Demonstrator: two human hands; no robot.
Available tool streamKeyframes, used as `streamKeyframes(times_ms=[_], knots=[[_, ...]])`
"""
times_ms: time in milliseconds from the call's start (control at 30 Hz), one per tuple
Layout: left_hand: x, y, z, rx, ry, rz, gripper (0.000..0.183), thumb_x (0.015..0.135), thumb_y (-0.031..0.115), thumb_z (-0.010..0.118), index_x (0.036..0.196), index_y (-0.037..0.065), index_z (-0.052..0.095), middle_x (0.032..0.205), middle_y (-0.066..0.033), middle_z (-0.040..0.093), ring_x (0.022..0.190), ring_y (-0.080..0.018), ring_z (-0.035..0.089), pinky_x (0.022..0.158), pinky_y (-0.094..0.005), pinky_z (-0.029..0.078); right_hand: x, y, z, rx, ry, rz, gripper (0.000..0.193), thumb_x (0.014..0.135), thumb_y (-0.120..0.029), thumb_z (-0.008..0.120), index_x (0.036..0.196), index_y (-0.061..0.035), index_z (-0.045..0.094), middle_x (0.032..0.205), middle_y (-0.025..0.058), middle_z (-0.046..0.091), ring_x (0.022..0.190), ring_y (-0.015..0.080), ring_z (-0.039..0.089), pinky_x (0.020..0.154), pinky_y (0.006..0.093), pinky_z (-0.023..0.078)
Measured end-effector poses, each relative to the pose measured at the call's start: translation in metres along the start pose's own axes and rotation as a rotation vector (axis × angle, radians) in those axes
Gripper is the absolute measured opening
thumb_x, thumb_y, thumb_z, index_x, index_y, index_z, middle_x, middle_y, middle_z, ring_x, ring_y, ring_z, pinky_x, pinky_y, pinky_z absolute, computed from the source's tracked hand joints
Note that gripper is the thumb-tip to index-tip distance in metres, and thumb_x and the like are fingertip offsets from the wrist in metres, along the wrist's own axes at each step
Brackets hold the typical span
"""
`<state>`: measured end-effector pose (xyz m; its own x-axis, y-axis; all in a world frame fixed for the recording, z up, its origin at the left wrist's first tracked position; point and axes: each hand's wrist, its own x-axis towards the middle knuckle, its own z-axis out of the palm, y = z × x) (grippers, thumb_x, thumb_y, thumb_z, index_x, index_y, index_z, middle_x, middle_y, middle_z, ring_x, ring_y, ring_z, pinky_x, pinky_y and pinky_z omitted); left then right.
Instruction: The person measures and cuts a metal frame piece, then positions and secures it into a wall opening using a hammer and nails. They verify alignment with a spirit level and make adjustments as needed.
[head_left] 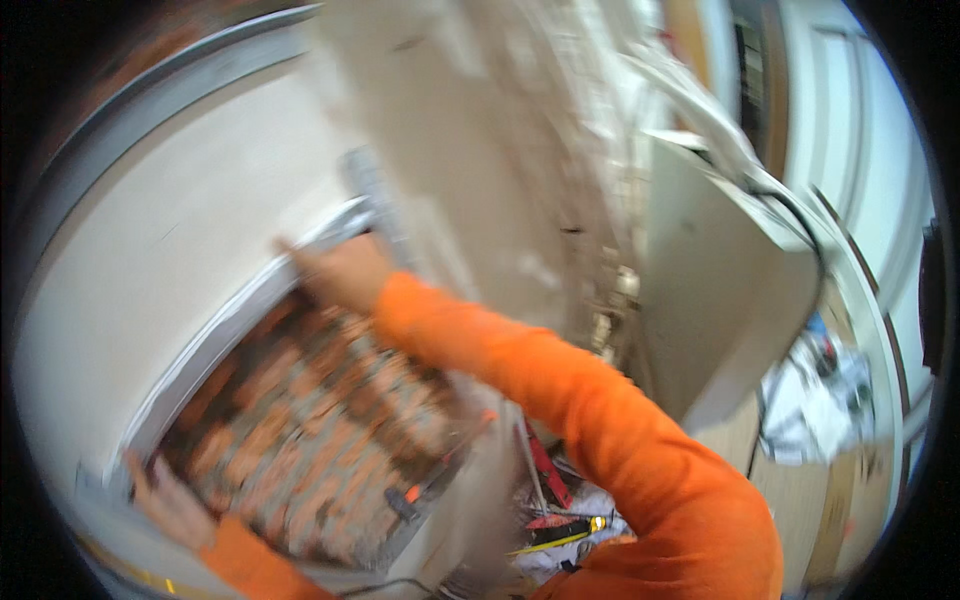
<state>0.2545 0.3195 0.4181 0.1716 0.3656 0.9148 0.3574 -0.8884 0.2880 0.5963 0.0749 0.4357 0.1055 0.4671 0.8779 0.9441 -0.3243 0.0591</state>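
A long pale grey metal-looking strip [215, 340] runs slantwise along the edge of a cream wall panel [180, 240], beside an opening that bares rough brickwork [310, 440]. My right hand [345, 273], in an orange sleeve, is closed around the upper end of this strip, its fingertips partly blurred. At the lower end, my left hand [175, 508] has finger and thumb on the strip. Just above my right hand, a grey metal piece [372, 195] stands against the wall. Motion blur softens much of the picture.
A hammer-like tool with an orange part [405, 498] lies at the opening's lower edge. Red and yellow tools [565, 525] lie below my right arm. To the right stand a leaning beige panel [715, 270], a black cable [815, 260] and a white crumpled bag [810, 405].
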Motion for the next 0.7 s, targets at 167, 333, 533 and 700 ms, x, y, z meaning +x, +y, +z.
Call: streamKeyframes(times_ms=[167,333,533,700], knots=[[0.003,-0.056,-0.004,-0.199,0.077,-0.236,0.05,0.103,0.016,0.051,0.151,0.007,0.041,0.154,-0.0214,0.039,0.141,-0.0342,0.04,0.119,-0.0402,0.029,0.02,-0.039,-0.01,0.063,-0.008,-0.022,0.07,0.078,-0.016,0.062,0.146,-0.0151,0.043,0.063,0.0133,0.06,0.057,0.0365,0.062,0.054,0.0487,0.048],[0.009,0.067,0.015,-1.349,0.203,-0.575,0.05,0.096,0.013,0.064,0.14,-0.005,0.048,0.147,-0.0221,0.044,0.134,-0.0312,0.041,0.11,-0.0423,0.041,-0.005,0.004,-0.003,0.011,0.025,0.039,0.064,0.084,-0.016,0.061,0.146,-0.0125,0.045,0.061,0.013,0.061,0.054,0.0334,0.061,0.054,0.0458,0.047],[0.024,-0.034,0.044,-0.663,0.086,-0.213,0.05,0.099,0.017,0.06,0.144,0.0,0.046,0.148,-0.0231,0.043,0.134,-0.0338,0.044,0.113,-0.0414,0.037,0.001,0.0,-0.007,0.013,0.031,0.023,0.067,0.083,-0.016,0.063,0.147,-0.0138,0.042,0.066,0.0138,0.063,0.057,0.0342,0.062,0.055,0.0473,0.047],[0.018,-0.033,0.029,-0.712,0.085,-0.321,0.05,0.098,0.016,0.061,0.143,0.003,0.046,0.146,-0.0186,0.045,0.134,-0.031,0.044,0.114,-0.0416,0.034,0.004,0.0,-0.005,0.041,-0.041,0.032,0.073,0.084,-0.022,0.065,0.151,-0.0208,0.037,0.066,0.0127,0.062,0.058,0.0329,0.064,0.054,0.047,0.049]])
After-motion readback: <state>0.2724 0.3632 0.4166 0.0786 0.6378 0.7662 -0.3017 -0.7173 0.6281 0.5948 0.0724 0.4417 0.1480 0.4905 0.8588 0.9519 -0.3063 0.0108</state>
